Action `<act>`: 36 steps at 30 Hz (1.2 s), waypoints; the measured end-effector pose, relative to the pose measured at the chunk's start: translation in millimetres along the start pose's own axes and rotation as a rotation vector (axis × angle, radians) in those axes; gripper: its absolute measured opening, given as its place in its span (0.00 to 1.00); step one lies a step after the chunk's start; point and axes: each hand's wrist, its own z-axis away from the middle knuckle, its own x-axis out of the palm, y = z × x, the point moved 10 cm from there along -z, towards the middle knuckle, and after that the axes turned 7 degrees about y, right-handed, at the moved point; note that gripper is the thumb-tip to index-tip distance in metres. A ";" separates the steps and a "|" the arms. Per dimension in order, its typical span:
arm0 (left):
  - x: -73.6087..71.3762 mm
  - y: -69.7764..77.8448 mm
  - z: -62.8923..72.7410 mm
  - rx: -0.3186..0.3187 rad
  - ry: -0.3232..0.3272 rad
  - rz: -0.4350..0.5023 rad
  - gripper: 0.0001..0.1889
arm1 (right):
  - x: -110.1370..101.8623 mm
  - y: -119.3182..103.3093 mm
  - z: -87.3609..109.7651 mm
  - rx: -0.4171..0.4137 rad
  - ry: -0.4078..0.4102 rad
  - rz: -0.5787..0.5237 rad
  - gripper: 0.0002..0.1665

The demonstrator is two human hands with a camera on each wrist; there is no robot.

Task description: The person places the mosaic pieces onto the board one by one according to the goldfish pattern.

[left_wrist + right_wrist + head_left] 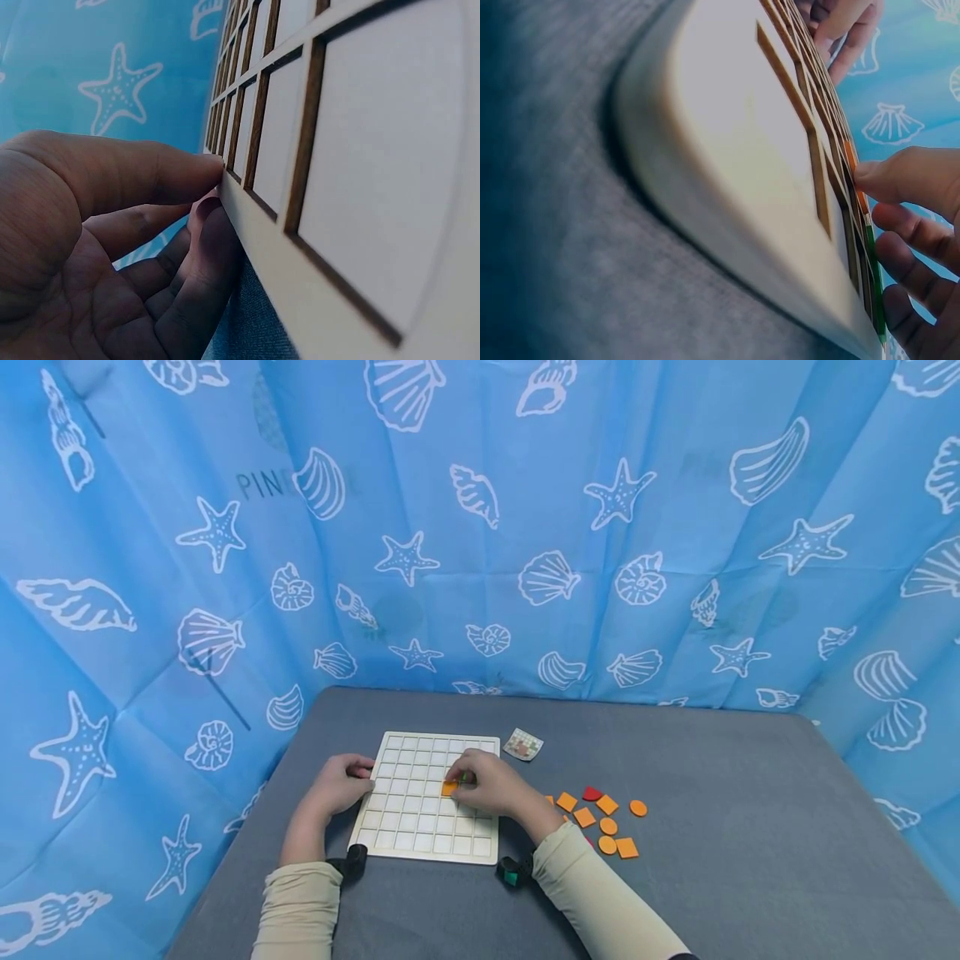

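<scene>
A white board (408,818) with a raised grid of square cells lies on the table. My left hand (341,785) holds its left edge; in the left wrist view the thumb (180,172) touches the rim, other fingers bent below it. Over the board's right half, my right hand (491,785) has its thumb and a finger at an orange square tile (448,788) in a cell. The right wrist view shows the thumb (900,176) against that orange tile. Beside it is a green tile (875,277), mostly covered by the hand in the head view.
Loose orange squares (627,847) and orange round tiles (638,808) lie to the right, with a red piece (592,794) among them. A small printed pattern card (523,744) sits off the board's upper right corner. A blue shell-print curtain (480,560) hangs behind the grey table (750,827).
</scene>
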 end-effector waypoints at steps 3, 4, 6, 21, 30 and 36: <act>0.2 -1.2 -1.0 0.000 0.004 -0.008 0.21 | -0.7 -1.0 0.5 -0.002 -0.001 -0.006 0.10; 0.2 -1.5 -1.3 0.001 0.004 -0.009 0.21 | -1.1 -1.4 0.8 -0.004 -0.001 -0.007 0.10; 0.5 -2.0 -1.6 0.001 0.000 -0.009 0.21 | -2.0 -2.3 1.5 -0.007 -0.001 -0.007 0.11; 0.5 1.6 1.2 0.005 -0.002 0.006 0.21 | -43.0 -7.6 32.4 -0.069 0.032 0.040 0.11; -0.1 3.2 3.4 0.011 -0.021 0.006 0.22 | -78.3 28.9 80.8 0.052 0.042 0.013 0.14; 0.1 3.2 3.0 0.010 -0.019 0.002 0.22 | -94.8 48.4 113.0 0.083 0.052 0.003 0.13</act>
